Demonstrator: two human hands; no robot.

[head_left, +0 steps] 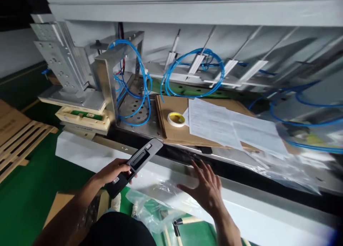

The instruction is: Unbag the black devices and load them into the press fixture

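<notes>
My left hand (112, 171) grips the near end of a long grey plastic part (139, 157) with a dark recessed slot; the part points up and right toward the metal bench edge. My right hand (205, 187) is spread open, palm down, holding nothing, hovering just above a clear plastic bag (154, 203) that lies by the white machine ledge (241, 206). On the bench beyond sit a roll of yellow tape (176, 119) on flat cardboard (174, 133) and printed paper sheets (227, 126).
Blue air hoses (193, 74) loop over a perforated steel plate (136, 110) and a metal fixture (104, 71) at the left. A wooden pallet (16, 139) lies on the green floor (24, 199). More clear plastic wrap (289, 167) drapes the bench's right side.
</notes>
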